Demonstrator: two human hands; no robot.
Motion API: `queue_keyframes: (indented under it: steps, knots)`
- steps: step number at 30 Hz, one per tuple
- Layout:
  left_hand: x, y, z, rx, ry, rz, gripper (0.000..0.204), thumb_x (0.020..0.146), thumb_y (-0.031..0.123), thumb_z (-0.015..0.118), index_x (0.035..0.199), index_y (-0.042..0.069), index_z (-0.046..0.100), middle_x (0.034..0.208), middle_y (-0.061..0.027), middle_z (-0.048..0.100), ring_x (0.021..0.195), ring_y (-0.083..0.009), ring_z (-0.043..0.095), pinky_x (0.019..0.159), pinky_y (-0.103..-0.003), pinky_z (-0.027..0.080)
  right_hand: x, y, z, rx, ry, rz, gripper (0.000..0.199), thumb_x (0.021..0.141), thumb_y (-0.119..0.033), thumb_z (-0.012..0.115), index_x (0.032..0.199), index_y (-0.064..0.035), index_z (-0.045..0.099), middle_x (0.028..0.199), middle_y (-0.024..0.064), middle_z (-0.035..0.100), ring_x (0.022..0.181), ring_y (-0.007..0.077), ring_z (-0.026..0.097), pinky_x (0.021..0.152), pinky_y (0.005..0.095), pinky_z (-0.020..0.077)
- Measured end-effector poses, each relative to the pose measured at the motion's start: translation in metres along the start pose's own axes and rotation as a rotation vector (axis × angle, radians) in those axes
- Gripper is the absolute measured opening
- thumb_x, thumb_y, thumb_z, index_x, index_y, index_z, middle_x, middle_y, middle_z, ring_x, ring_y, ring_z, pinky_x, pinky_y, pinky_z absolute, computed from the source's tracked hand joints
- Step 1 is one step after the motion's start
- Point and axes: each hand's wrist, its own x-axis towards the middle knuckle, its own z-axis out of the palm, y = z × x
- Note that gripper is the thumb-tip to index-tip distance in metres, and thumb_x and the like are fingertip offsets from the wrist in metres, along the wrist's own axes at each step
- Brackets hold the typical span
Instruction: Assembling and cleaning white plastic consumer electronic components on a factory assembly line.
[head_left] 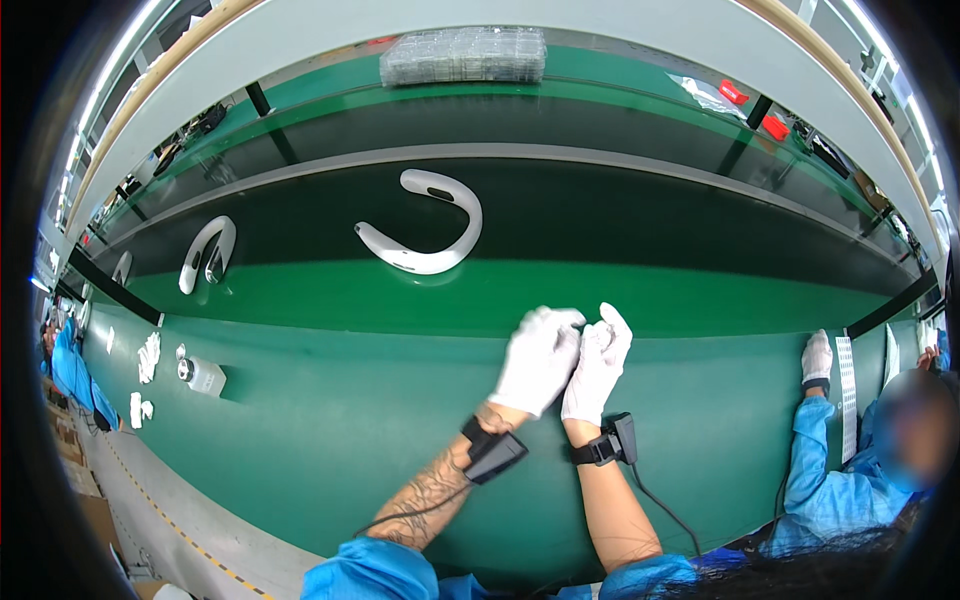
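Observation:
Both my hands wear white gloves and are close together over the near edge of the dark green strip. My left hand [540, 360] has its fingers curled in toward the right one. My right hand [598, 365] is bent at the fingers, with thumb and forefinger near each other. Anything small between them is hidden. Black straps with box-shaped devices and cables sit on both wrists. Beyond the hands, apart from them, lies a white C-shaped neckband device [473, 215]. Farther left on the strip is a second white neckband [190, 262].
A white bottle [208, 378] and crumpled white cloth [149, 358] lie on the green table at left. At right is a co-worker's gloved hand [817, 358] beside a white label strip [848, 400]. Clear plastic trays [463, 56] rest on the shelf above.

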Motion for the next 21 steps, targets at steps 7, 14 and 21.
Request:
queue_keyframes:
  steps: [7,14,21]
  knots:
    - [0.090,-0.066,-0.115,0.848,0.090,0.163,0.032,0.077,0.023,0.077,0.108,0.015,0.073,0.108,-0.0110,0.071,0.107,-0.0336,0.066,0.099,-0.051,0.048,0.006,0.003,0.010,0.155,0.013,-0.024,0.059,0.092,0.015,0.047,0.148,-0.0039,0.046,0.125,0.0097,0.049,0.109,0.0178,0.056,0.091,0.0340,0.0596]
    - [0.081,-0.068,-0.126,1.124,-0.072,0.233,0.009,0.080,0.025,0.072,0.087,0.023,0.078,0.075,-0.0055,0.071,0.081,-0.0313,0.073,0.100,-0.084,0.033,0.003,-0.005,0.018,0.088,-0.050,0.022,0.032,0.112,-0.015,0.053,0.139,0.0013,0.050,0.137,0.0153,0.053,0.120,0.0260,0.060,0.108,0.0438,0.0552]
    - [0.088,-0.077,-0.119,1.006,-0.143,0.071,0.023,0.082,0.033,0.067,0.083,0.013,0.077,0.079,-0.0093,0.070,0.090,-0.0299,0.072,0.120,-0.059,0.035,0.004,-0.010,0.019,0.158,-0.109,0.121,0.035,0.106,-0.010,0.063,0.140,-0.0009,0.060,0.118,0.0083,0.068,0.091,0.0127,0.066,0.084,0.0304,0.0595]
